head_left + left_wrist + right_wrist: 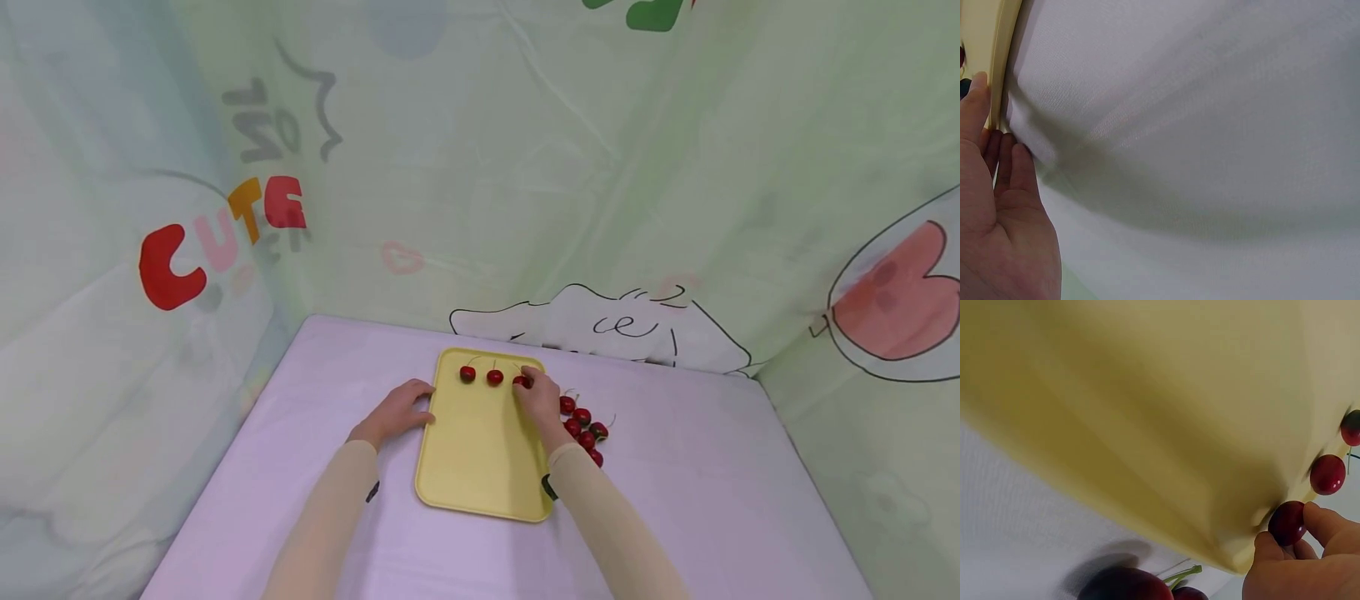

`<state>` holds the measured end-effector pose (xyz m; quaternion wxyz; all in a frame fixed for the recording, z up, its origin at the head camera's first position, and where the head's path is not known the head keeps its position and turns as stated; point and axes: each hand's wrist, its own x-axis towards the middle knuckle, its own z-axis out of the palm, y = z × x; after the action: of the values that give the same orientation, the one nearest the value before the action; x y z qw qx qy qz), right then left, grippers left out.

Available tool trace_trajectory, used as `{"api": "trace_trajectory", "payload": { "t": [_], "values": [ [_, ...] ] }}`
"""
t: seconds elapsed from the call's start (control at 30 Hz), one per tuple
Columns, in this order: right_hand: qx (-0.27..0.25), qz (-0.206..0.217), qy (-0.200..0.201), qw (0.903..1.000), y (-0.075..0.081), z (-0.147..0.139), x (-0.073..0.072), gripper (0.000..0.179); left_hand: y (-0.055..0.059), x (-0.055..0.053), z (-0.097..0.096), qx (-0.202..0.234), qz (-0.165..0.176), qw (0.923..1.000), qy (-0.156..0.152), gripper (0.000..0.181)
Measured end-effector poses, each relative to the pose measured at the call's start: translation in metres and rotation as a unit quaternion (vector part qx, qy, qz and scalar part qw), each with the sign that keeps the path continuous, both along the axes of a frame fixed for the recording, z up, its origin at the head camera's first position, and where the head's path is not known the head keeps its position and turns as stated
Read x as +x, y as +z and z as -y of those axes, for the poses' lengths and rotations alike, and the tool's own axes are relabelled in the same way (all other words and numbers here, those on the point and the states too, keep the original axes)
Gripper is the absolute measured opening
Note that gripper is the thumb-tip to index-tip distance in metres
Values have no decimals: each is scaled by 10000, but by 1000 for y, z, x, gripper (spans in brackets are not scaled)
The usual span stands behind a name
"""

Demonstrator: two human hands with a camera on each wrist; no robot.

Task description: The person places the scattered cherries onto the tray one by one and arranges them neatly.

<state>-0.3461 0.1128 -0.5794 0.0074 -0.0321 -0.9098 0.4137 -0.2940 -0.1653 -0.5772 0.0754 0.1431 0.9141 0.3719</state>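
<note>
Where a pale lilac table bears a yellow tray, the left hand rests at the tray's left rim with thumb and fingers parted, its palm shown only in the left wrist view. The right hand pinches one held cherry at the far right corner, a grip seen closely from the right wrist; two tray cherries line up with it, and at least six loose cherries cluster right of the tray.
</note>
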Motion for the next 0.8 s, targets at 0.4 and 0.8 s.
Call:
{"api": "trace_trajectory", "payload": {
  "t": [0.4, 0.8],
  "values": [
    [166, -48, 168, 9997, -6, -5, -7, 45, -1, 0, -2, -29, -15, 10000, -22, 52],
    [229, -53, 260, 9994, 5, -5, -1, 46, -5, -2, 0, -63, 0, 10000, 1, 52]
  ]
}}
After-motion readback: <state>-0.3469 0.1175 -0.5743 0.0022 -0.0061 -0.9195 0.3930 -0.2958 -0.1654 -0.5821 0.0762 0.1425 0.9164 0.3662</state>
